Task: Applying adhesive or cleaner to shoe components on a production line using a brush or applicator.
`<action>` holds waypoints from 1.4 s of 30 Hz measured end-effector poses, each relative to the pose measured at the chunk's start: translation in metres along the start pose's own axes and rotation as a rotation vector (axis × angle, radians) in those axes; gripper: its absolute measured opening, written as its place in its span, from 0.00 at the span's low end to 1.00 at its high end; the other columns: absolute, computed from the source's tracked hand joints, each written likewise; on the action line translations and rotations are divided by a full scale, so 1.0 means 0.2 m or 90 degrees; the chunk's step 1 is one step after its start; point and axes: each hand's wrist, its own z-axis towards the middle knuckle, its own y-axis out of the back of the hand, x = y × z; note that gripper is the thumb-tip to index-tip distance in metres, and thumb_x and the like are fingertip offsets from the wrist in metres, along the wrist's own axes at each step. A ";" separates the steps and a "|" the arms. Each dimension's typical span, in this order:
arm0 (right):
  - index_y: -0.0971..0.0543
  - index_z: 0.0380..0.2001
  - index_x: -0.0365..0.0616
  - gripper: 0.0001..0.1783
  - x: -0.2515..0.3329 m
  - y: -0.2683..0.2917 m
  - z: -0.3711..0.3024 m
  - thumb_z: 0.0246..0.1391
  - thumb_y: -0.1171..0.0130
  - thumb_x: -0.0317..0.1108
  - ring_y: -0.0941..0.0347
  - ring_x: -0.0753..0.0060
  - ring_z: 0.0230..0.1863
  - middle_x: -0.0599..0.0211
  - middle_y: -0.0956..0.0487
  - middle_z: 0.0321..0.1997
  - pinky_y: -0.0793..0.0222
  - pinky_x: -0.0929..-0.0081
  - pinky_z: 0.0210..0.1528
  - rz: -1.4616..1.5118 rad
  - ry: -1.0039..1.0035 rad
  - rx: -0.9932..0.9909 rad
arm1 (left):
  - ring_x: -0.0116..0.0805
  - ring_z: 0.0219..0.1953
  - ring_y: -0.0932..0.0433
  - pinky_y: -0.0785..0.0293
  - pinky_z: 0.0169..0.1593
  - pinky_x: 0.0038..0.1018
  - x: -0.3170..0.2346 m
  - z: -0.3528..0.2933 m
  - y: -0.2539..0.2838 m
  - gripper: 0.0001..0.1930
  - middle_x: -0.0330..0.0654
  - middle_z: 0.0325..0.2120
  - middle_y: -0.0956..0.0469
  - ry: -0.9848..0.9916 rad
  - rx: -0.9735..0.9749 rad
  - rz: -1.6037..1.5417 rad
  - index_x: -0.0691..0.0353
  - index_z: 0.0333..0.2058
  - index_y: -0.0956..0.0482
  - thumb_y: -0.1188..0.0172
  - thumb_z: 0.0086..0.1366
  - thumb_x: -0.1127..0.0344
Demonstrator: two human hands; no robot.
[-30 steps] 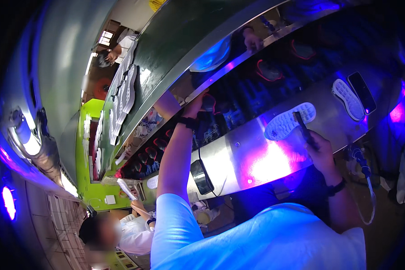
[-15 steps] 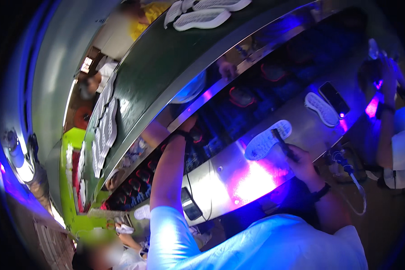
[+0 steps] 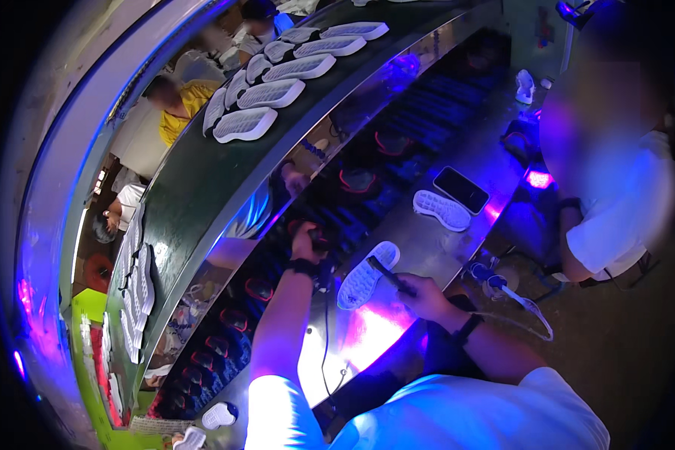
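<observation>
My left hand [image 3: 304,241] reaches forward over a dark row and has its fingers closed round a black shoe upper with a red edge [image 3: 319,234]. In my right hand [image 3: 425,298] is a dark-handled brush [image 3: 386,273]. Its head end lies over a white shoe sole [image 3: 360,289], which rests on the metal worktop [image 3: 397,232]. Bright pink-violet light falls on the worktop just beside that sole. Farther right lie a second white sole [image 3: 440,210] and a black phone [image 3: 461,189], side by side.
More red-edged black uppers [image 3: 357,180] sit along the dark row. Beyond a metal rail, a green conveyor [image 3: 202,176] carries several white soles [image 3: 279,94]. A cord [image 3: 325,352] crosses the worktop. At right sits a co-worker in a white shirt [image 3: 622,210].
My view has turned, bringing more conveyor soles and the co-worker at right into sight. My left hand now shows plainly on the black upper. The brush stays over the sole.
</observation>
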 end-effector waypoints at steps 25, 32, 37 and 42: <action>0.21 0.53 0.36 0.18 0.59 0.07 -0.26 0.59 0.38 0.27 0.30 0.88 0.28 0.74 0.20 0.32 0.33 0.86 0.29 -0.193 -0.065 0.023 | 0.50 0.52 0.23 0.32 0.58 0.45 0.65 -1.69 0.17 0.43 0.55 0.45 0.22 -0.638 0.114 0.975 0.63 0.62 0.33 0.31 0.46 0.56; 0.20 0.49 0.31 0.19 0.73 0.14 -0.43 0.52 0.36 0.18 0.24 0.79 0.39 0.68 0.18 0.40 0.28 0.81 0.45 -0.217 0.030 -0.023 | 0.46 0.42 0.21 0.25 0.45 0.36 0.84 -1.52 0.18 0.44 0.52 0.44 0.24 -0.702 -0.007 1.245 0.69 0.61 0.35 0.28 0.44 0.60; 0.18 0.46 0.32 0.18 0.72 0.12 -0.39 0.49 0.33 0.19 0.24 0.78 0.38 0.67 0.18 0.39 0.31 0.81 0.44 -0.252 0.074 0.038 | 0.48 0.52 0.22 0.26 0.54 0.41 0.59 -1.77 0.33 0.49 0.50 0.52 0.24 -0.767 -0.095 0.759 0.64 0.62 0.36 0.23 0.38 0.65; 0.17 0.46 0.35 0.17 0.50 0.05 -0.26 0.51 0.33 0.24 0.22 0.77 0.39 0.64 0.16 0.38 0.29 0.78 0.46 -0.282 0.053 0.160 | 0.53 0.57 0.25 0.34 0.64 0.47 0.96 -1.87 0.35 0.44 0.52 0.52 0.24 -0.803 -0.243 0.575 0.67 0.63 0.38 0.26 0.48 0.63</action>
